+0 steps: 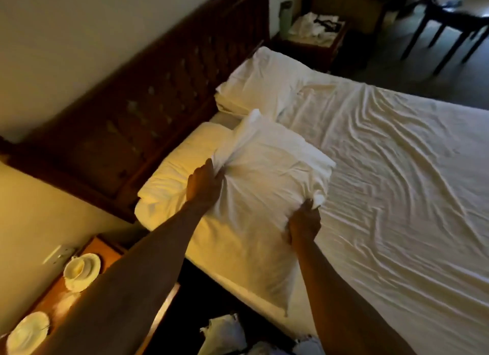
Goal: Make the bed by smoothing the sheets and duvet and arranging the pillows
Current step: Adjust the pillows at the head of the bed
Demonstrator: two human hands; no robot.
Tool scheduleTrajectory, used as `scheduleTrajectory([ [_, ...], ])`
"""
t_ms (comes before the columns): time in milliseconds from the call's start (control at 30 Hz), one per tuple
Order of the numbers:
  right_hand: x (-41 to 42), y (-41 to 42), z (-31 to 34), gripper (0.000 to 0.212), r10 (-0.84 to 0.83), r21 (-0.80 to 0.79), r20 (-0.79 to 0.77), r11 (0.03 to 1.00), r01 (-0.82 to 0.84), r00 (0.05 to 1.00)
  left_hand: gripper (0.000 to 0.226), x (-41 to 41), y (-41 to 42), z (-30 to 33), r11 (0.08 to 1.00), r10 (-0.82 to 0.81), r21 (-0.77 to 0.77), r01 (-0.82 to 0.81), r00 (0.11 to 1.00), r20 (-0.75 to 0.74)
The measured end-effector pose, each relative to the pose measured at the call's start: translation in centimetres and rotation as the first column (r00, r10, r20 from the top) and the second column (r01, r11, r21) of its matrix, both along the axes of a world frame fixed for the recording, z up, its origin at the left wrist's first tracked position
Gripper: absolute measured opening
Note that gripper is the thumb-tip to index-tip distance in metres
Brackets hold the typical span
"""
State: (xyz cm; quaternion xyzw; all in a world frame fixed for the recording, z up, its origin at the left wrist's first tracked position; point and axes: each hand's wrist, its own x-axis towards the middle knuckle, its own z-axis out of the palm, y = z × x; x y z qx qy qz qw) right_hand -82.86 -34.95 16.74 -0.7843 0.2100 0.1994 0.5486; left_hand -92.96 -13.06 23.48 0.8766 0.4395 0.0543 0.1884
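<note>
Both of my hands grip one white pillow held over the near head corner of the bed. My left hand bunches its upper left side; my right hand pinches its right edge. Under it lies another white pillow against the dark wooden headboard. A third pillow lies flat at the far head corner. The wrinkled white sheet covers the mattress. No duvet is in view.
A wooden bedside table at the lower left carries a cup on a saucer and a plate. The far bedside table holds crumpled items. A dark chair stands at the top right. White cloth lies below me.
</note>
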Motion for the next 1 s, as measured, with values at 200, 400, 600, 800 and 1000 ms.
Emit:
scheduleTrajectory([
  [200,-2.8,15.0,5.4,0.056,0.125,0.09,0.182,0.986,-0.143,0.975,0.051,-4.9,15.4,5.4,0.984,0.01,0.177,-0.028,0.995,0.1],
  [400,-3.7,21.1,3.4,0.038,0.605,-0.086,0.051,0.795,-0.601,0.794,0.063,-9.4,25.8,5.0,0.981,0.19,0.078,-0.179,0.967,-0.171],
  [600,-4.4,24.7,1.9,0.035,0.719,-0.214,-0.031,0.674,-0.707,0.694,0.07,-12.8,25.4,-5.2,0.966,0.027,-0.237,-0.108,0.947,-0.321],
  [800,-2.6,30.6,0.1,0.035,0.814,-0.282,0.05,0.568,-0.773,0.579,0.071,-14.4,23.8,-10.6,0.915,0.126,-0.33,-0.233,0.941,-0.315],
  [1000,1.8,37.6,-3.8,0.07,0.941,-0.482,0.094,0.328,-0.812,0.325,0.08,-11.4,24.6,-13.8,0.822,0.29,-0.442,-0.36,0.932,-0.219],
])
